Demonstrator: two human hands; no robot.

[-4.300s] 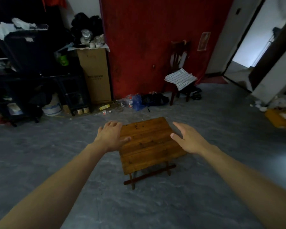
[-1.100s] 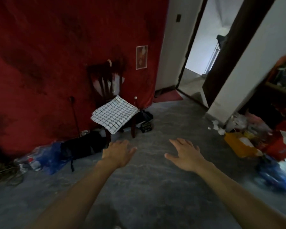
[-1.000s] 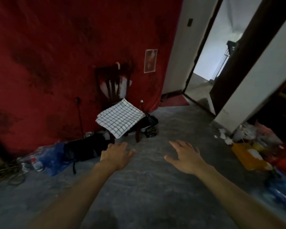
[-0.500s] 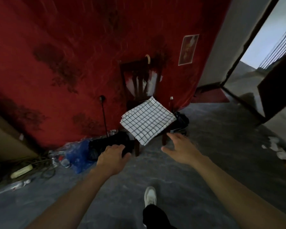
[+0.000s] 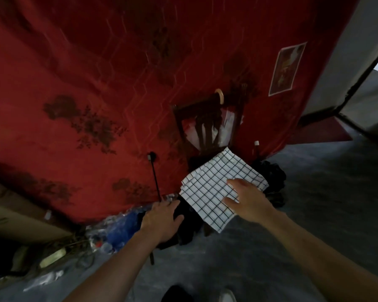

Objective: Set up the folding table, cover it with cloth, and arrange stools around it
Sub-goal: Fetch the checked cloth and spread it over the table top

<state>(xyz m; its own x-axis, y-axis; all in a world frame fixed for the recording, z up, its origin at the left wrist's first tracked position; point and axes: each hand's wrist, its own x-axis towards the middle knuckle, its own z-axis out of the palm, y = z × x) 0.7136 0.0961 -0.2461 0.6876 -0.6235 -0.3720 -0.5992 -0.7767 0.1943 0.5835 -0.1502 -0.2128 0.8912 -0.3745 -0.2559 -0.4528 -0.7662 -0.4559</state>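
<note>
A folded white cloth (image 5: 214, 188) with a thin black grid is lying square and flat on the seat of a dark wooden chair (image 5: 205, 125) against the mottled red wall (image 5: 96, 83). The right hand (image 5: 247, 199) is reaching over the cloth, fingers spread and holding nothing; contact cannot be told. The left hand (image 5: 162, 219) is hovering beside it, fingers relaxed, above a dark bag (image 5: 188, 227) on the grey floor (image 5: 314, 214)
</note>
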